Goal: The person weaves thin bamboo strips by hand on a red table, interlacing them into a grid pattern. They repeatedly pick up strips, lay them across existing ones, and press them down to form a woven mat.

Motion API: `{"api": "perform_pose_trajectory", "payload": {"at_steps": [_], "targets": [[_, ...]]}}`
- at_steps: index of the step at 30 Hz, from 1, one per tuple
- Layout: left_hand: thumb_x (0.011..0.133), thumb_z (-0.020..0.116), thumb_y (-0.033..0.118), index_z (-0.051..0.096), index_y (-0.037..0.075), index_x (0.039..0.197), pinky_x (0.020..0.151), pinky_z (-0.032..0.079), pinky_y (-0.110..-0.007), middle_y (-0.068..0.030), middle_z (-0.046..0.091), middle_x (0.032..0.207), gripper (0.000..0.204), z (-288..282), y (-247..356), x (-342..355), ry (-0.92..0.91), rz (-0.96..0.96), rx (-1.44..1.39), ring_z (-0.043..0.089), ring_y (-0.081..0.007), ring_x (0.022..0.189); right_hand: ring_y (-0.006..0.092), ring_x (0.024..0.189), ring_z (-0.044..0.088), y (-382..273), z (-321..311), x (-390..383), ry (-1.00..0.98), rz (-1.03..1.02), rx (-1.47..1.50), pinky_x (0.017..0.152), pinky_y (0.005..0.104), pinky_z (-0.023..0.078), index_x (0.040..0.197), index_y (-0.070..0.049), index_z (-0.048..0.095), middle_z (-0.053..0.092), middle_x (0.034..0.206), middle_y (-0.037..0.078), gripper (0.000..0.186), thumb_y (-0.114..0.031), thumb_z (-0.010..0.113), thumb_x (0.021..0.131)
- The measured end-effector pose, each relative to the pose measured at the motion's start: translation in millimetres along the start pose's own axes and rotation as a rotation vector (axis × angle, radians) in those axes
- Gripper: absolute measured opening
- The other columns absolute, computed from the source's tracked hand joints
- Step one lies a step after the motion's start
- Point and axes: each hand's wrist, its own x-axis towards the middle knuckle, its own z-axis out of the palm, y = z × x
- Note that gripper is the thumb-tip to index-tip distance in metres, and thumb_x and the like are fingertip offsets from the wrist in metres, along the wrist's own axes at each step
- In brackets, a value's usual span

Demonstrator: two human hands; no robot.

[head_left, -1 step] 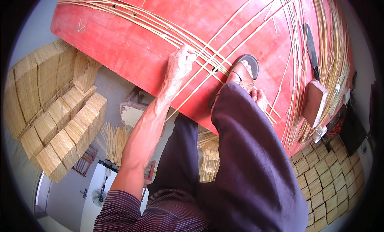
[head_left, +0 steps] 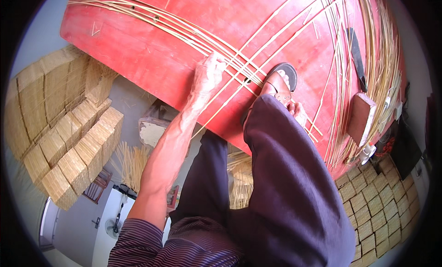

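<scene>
Thin bamboo strips (head_left: 184, 33) run across a red round board (head_left: 138, 51) and cross a few diagonal strips (head_left: 276, 34), woven over and under near the middle. My left hand (head_left: 208, 74) is closed on the bamboo strips beside this crossing, fingertips pinched at the strips' edge. My sandalled foot (head_left: 280, 83) presses on the strips just right of the crossing. Past it, my right hand (head_left: 298, 113) is bent with its fingers together by the strips' short ends (head_left: 315, 130). My raised knee hides part of that hand, and what it grips is not clear.
A long dark blade (head_left: 357, 60) and a reddish block (head_left: 361, 120) lie on the right beside a heap of loose strips (head_left: 389, 60). Stacked woven bundles (head_left: 69, 161) stand at lower left, more (head_left: 377, 207) at lower right. A worn stool (head_left: 154, 131) is below the board.
</scene>
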Motion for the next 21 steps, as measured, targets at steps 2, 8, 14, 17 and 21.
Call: {"api": "perform_pose_trajectory", "payload": {"at_steps": [2,8,14,17,21], "targets": [[0.097,0.058,0.018,0.057,0.004,0.099,0.055,0.049,-0.032,-0.0072,0.060,0.068,0.013,5.4,-6.2,0.4,0.044,0.098,0.037,0.059,-0.0146,0.059,0.0248,0.068,0.064,6.7,3.0,1.1,0.063,-0.037,-0.052,0.064,0.0418,0.050,0.083,0.000,0.064,0.066,0.073,0.019,0.028,-0.024,0.058,0.096],[0.096,0.057,0.014,0.058,0.004,0.100,0.052,0.045,-0.025,0.0007,0.054,0.066,0.011,23.9,-23.1,7.3,-0.112,-0.377,-0.578,0.053,-0.0099,0.057,0.0276,0.067,0.065,-1.2,-14.6,1.3,0.000,-0.128,-0.087,0.064,0.0432,0.049,0.083,0.000,0.064,0.065,0.074,0.021,0.026,-0.022,0.058,0.095],[0.093,0.052,0.009,0.058,0.001,0.103,0.052,0.046,-0.026,0.0003,0.053,0.067,0.014,-1.8,-12.5,10.1,-0.139,-0.441,-0.452,0.053,-0.0093,0.058,0.0303,0.067,0.066,-32.0,-10.4,7.8,-0.079,-0.231,-0.085,0.063,0.0447,0.049,0.084,0.001,0.064,0.064,0.074,0.024,0.024,-0.020,0.058,0.094],[0.094,0.050,0.012,0.058,0.001,0.102,0.051,0.045,-0.027,0.0004,0.051,0.066,0.016,-1.7,-6.2,6.0,-0.124,-0.468,-0.486,0.051,-0.0095,0.057,0.0317,0.066,0.066,-38.0,-10.7,12.8,-0.106,-0.251,-0.103,0.063,0.0454,0.049,0.084,0.001,0.065,0.064,0.074,0.025,0.024,-0.020,0.057,0.093],[0.100,0.049,0.040,0.058,0.010,0.092,0.036,0.025,-0.021,0.0091,0.037,0.059,0.033,-7.3,7.7,-1.9,-0.027,-0.659,-1.067,0.032,-0.0041,0.042,0.0335,0.066,0.067,-35.7,-5.0,16.3,-0.156,-0.260,-0.124,0.062,0.0464,0.049,0.084,0.001,0.065,0.063,0.074,0.027,0.023,-0.019,0.057,0.093]]}}
